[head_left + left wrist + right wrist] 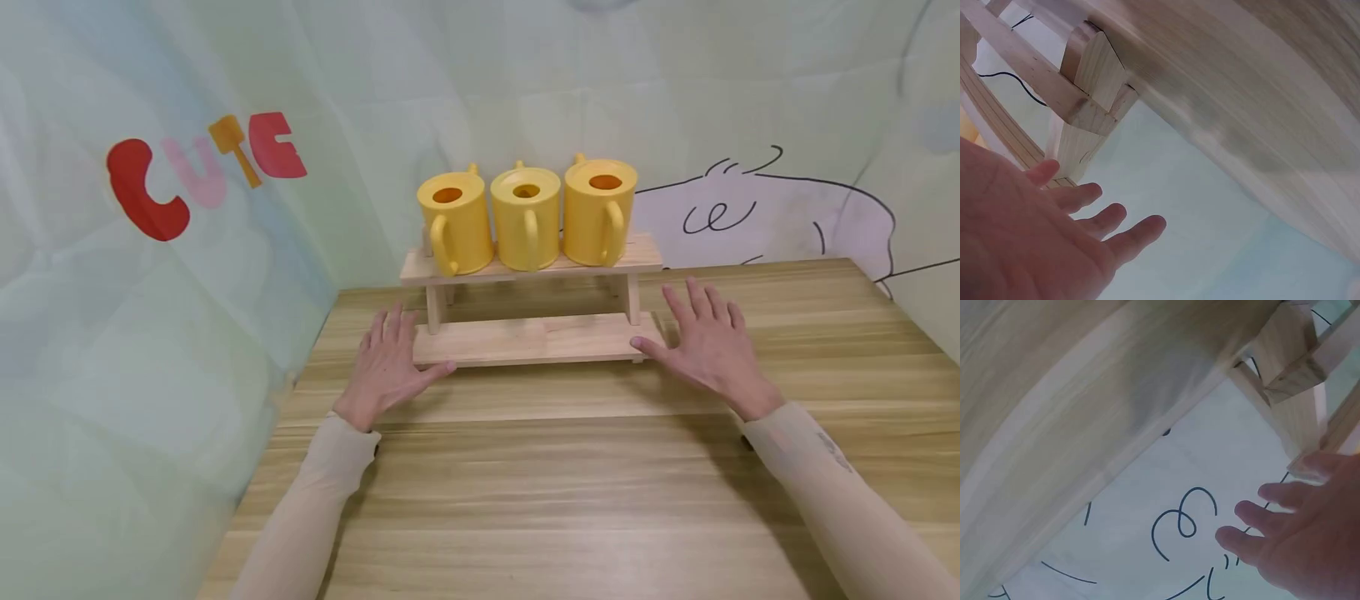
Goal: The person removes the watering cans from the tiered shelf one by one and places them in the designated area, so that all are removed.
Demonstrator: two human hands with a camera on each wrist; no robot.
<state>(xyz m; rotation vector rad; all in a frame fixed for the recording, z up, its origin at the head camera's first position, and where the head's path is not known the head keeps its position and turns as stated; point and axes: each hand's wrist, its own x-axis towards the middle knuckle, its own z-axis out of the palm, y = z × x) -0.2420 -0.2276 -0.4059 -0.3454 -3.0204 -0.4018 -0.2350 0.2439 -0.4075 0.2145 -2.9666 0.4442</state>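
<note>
A two-tier wooden rack (525, 340) stands toward the back of the table. On its upper shelf sit three yellow watering-can-like pots (456, 229), each with a handle facing the front and a round opening in the top. My left hand (386, 362) is spread beside the rack's left end, its thumb near the lower shelf's front corner. At the opposite end my right hand (708, 342) is spread too, with the thumb overlapping the lower shelf's corner in the head view. Both wrist views show extended fingers, and neither hand holds anything.
The wood-grain table (555, 475) extends in front of the rack. A pale cloth backdrop (480, 75) hangs behind and at the left, with the coloured letters CUTE (206, 171) and a line drawing (750, 217) on it.
</note>
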